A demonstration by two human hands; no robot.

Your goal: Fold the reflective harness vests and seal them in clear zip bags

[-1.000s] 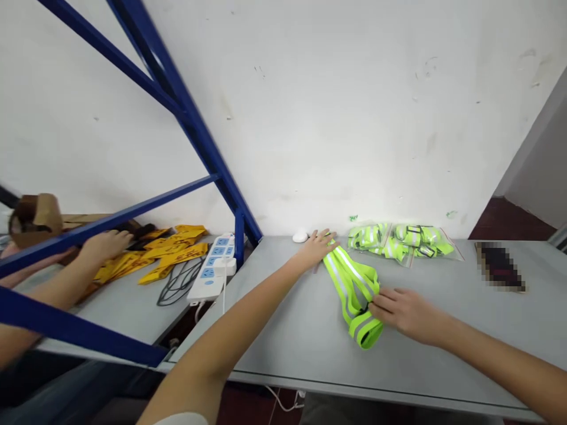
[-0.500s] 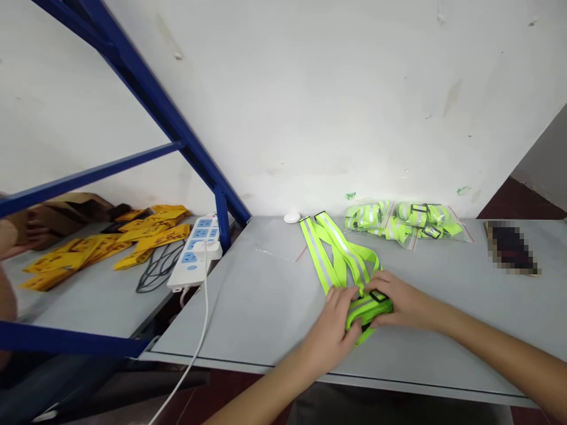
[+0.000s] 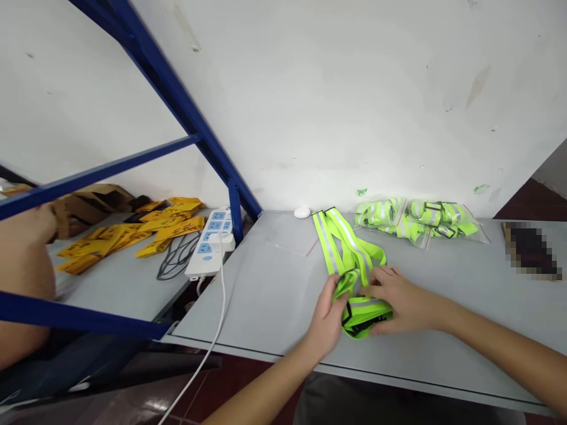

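A neon-green reflective strap harness (image 3: 365,307) with silver stripes and black buckles lies partly bundled on the grey table (image 3: 266,283). My left hand (image 3: 328,316) is closed on the bundle's left side, thumb on top. On its right side, my right hand (image 3: 396,301) grips the folded straps between thumb and fingers. Two loose strap ends (image 3: 332,236) stretch away from the bundle toward the wall. The undersides of the bundle and some fingertips are hidden.
Clear bags of folded green straps (image 3: 425,219) lie along the wall, with a pixelated dark phone-like object (image 3: 531,251) farther right. A white power strip (image 3: 208,245) with a cable and a blue metal frame (image 3: 195,124) stand left. Beyond are yellow strips (image 3: 172,218) and another person's arm (image 3: 26,260).
The tight bundle has loosened and spread between my hands, with my left hand now higher up its left side. The view has shifted slightly, and the other person's arm shows more.
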